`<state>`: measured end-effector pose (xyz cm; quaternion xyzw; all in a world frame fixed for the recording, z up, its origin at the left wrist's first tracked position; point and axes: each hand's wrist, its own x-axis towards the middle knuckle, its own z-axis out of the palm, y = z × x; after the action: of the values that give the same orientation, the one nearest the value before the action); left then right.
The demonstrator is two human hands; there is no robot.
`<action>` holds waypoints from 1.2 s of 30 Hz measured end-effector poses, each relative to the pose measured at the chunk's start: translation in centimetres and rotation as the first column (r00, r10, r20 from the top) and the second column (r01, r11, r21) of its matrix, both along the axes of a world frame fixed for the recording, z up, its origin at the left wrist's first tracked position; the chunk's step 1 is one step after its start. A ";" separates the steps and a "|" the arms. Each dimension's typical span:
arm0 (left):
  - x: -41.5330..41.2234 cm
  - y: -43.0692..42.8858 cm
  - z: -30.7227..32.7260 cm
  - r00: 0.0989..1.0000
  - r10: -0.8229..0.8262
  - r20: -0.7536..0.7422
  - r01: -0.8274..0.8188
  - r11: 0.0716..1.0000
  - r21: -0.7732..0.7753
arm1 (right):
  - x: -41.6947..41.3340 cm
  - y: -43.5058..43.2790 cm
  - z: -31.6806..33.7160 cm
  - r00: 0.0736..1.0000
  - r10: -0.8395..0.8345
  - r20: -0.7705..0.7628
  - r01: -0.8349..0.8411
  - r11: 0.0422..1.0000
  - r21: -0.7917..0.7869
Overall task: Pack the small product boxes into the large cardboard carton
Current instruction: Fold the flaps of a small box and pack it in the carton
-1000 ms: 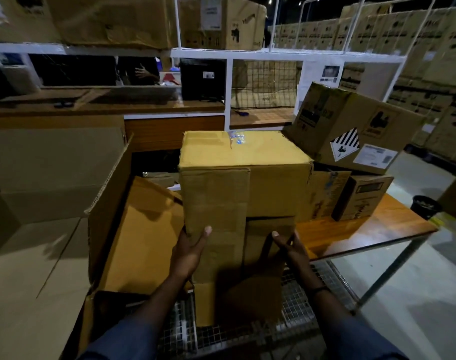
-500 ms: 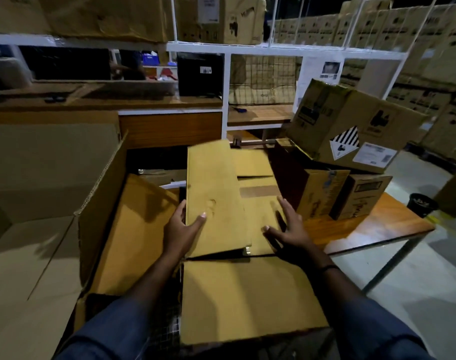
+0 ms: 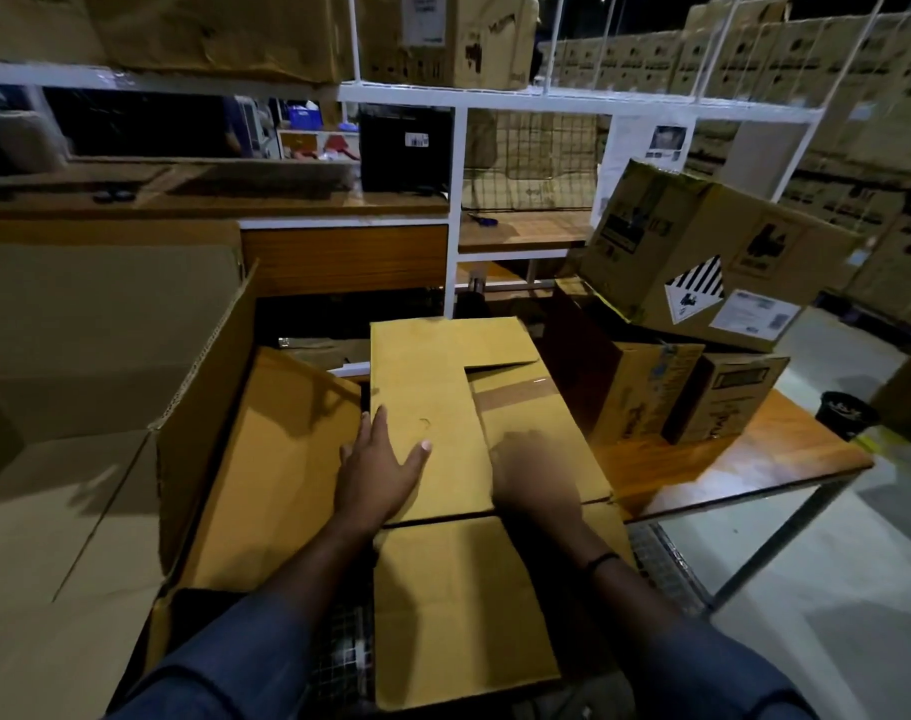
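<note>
Your left hand (image 3: 375, 470) lies flat, fingers spread, on top of the carton (image 3: 458, 605) at frame centre. Your right hand (image 3: 536, 480) rests beside it, too blurred to tell its fingers. The small boxes (image 3: 645, 392) sit right of centre on the tabletop (image 3: 729, 459). They are probably light and stiff but easily dented, so grip opposite sides.

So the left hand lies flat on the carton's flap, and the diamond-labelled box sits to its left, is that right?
Not quite: the head view shows the diamond-labelled box to its right, not its left. The left hand does lie flat on the carton's flap.
</note>
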<state>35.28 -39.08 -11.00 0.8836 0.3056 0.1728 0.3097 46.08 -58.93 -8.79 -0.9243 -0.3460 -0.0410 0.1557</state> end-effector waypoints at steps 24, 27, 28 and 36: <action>-4.0 4.9 8.8 0.919 0.096 0.383 0.260 0.583 -0.770 | -8.8 5.8 1.7 0.688 0.526 -0.500 -0.185 0.793 0.580; -5.5 6.2 9.4 0.899 0.102 0.426 0.284 0.604 -0.744 | -8.8 7.0 1.6 0.753 0.444 -0.485 -0.290 0.886 0.361; -5.7 6.6 9.6 0.892 0.137 0.431 0.267 0.610 -0.746 | -8.8 7.1 1.8 0.749 0.446 -0.490 -0.299 0.888 0.350; -8.7 12.8 8.2 0.975 0.195 0.103 -0.124 0.872 -0.473 | -8.7 7.5 1.2 0.820 0.454 -0.349 -0.461 0.885 0.068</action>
<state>26.55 -26.27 -2.83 0.7403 0.3863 0.1847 0.5182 37.33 -51.47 -7.62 -0.8075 -0.5241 0.1685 0.2119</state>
